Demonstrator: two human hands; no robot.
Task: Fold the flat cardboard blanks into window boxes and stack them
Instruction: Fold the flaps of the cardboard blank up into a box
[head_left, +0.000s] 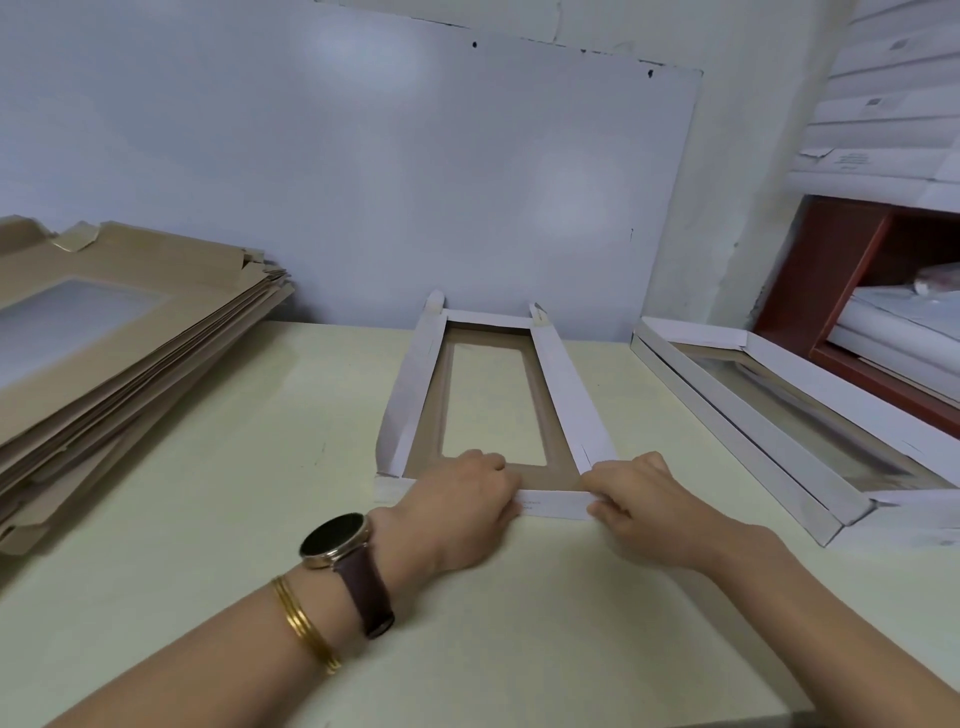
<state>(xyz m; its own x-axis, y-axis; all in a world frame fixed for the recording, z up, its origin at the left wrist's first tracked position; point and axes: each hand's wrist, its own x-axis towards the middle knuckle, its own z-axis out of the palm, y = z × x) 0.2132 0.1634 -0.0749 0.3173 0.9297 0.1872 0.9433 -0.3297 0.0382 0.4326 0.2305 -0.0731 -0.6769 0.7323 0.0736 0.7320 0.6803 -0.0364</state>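
Half-folded box (563, 384) sits mid-counter (260, 467), long axis running away from us, brown inner face up, window in the middle, long side walls and far end raised. We've got both hands on the near end flap (553, 506). The left hand (462, 499) is curled over it, fingers (488, 462) hooked past the fold toward the window. The right hand (644, 499) pinches it at the right corner, fingers on top, thumb at the near edge. Our read: thin coated card, light, stiff across the panels but floppy at the scores. The window film probably dents easily, so we stay off it and grip only flaps and corners. The white face looks slick and the counter is glossy, so the box may skate; we pin with one hand and fold with the other. Flat blanks (130, 353) are stacked at left, slightly fanned, and finished boxes (753, 415) at right, both apart from the box. The counter is pale and smooth and butts against a white wall board (415, 182). A red-brown shelf (841, 291) at far right holds white stock.
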